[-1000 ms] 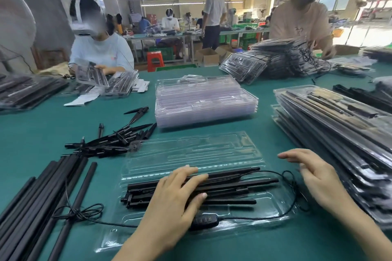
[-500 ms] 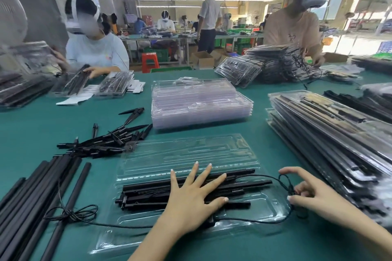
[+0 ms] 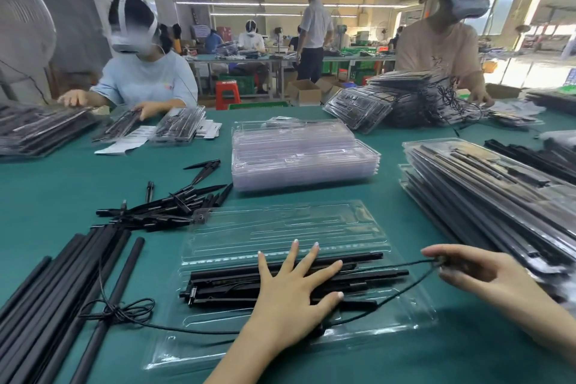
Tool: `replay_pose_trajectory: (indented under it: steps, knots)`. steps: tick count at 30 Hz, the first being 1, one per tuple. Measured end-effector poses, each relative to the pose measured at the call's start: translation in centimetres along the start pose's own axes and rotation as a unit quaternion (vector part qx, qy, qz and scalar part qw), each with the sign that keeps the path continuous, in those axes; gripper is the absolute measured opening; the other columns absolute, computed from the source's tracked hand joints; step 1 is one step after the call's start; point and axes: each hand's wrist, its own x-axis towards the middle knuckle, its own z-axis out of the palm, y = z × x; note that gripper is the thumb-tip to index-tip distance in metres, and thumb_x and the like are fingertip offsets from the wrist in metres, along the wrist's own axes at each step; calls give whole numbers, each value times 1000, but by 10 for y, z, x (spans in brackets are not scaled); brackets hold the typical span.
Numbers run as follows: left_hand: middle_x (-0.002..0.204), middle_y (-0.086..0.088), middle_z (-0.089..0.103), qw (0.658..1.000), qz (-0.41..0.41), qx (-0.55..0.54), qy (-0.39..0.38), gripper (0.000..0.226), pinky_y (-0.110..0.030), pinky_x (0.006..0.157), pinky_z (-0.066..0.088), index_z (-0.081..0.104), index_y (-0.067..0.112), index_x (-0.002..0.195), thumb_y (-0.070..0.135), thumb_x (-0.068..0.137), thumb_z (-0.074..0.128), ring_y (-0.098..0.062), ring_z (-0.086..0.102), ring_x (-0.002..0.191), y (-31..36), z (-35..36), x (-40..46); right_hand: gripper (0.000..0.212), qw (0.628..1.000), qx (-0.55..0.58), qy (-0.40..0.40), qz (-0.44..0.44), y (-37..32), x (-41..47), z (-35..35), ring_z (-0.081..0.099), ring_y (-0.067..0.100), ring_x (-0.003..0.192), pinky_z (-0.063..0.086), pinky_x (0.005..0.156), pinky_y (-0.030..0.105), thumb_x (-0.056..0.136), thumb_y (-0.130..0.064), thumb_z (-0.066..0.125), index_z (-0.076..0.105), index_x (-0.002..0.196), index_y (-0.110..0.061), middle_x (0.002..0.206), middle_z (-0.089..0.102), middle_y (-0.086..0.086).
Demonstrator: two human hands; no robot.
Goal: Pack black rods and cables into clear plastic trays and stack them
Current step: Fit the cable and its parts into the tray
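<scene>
**Taming the cable**

Our right hand (image 3: 473,274) pinches the cable (image 3: 414,282), limp and springy, best held at its loop. Our left hand (image 3: 296,287), fingers spread flat, presses the stiff rods (image 3: 224,285) into the slippery open tray (image 3: 280,224).

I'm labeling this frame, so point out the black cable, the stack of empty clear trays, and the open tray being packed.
black cable (image 3: 414,282), head view, taut stretch near the pinching hand.
stack of empty clear trays (image 3: 299,153), head view, top tray.
open tray (image 3: 280,224), head view, empty far half.
</scene>
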Motion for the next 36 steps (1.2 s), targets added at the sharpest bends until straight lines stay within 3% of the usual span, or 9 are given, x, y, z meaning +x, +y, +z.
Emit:
replay_pose_trajectory:
  steps: [5,7,10,13,20,23,25,28,36]
  knots:
    - [158,19,-7,1000,5,-8,8,45,-65,105,-23,12,69,135,69,91,22,-11,-25,143,1,0,0,13,991,-21,131,18,0,8,10,60,10,74,39,65,5,72,-36,70,79,76,-28,83,67,6]
    - [158,19,-9,1000,12,-4,10,42,-64,104,-25,7,74,131,69,92,20,-11,-27,142,0,1,-1,14,990,17,136,41,-3,10,16,57,5,64,42,59,7,72,-34,72,77,83,-27,74,69,2]
    - [158,19,-11,1000,22,2,7,37,-64,102,-27,-1,80,122,68,92,15,-11,-29,141,0,1,-1,33,988,55,137,52,-6,13,21,44,4,45,36,43,11,81,-16,71,59,106,-34,47,49,1]
    - [158,18,-9,1000,17,-2,7,41,-65,102,-27,9,71,133,65,94,18,-11,-28,142,1,2,0,31,988,53,133,54,-8,15,21,40,7,42,30,39,13,83,-16,68,51,102,-34,50,43,6]
    - [136,10,24,994,71,82,11,60,-61,109,-21,8,43,150,53,91,1,-12,13,135,8,-5,-2,15,991,54,102,68,-6,22,20,44,11,39,34,37,15,84,-21,64,69,90,-9,54,54,8]
    - [130,9,26,994,88,56,23,47,-60,111,-17,2,52,146,46,101,14,-11,17,131,6,-3,-2,23,982,133,92,92,-2,23,13,62,20,49,45,43,16,96,-3,46,69,99,-5,63,65,14]
    - [127,9,27,995,90,37,33,44,-58,113,-14,9,53,143,44,101,19,-10,19,129,6,-2,-1,34,984,141,63,89,0,23,9,72,26,68,53,54,18,92,11,39,66,105,-5,77,71,20]
    - [128,6,27,992,93,64,48,44,-54,114,-7,15,48,143,43,100,21,-14,22,126,9,-3,1,46,996,57,39,52,5,26,9,71,20,86,53,70,18,86,19,37,64,110,-10,93,74,14]
    - [139,-1,23,984,139,112,20,63,-50,110,6,21,24,148,22,87,38,-22,19,128,34,-11,18,66,998,-54,10,-29,11,35,8,58,5,111,46,89,17,77,25,37,64,114,-23,113,69,-7]
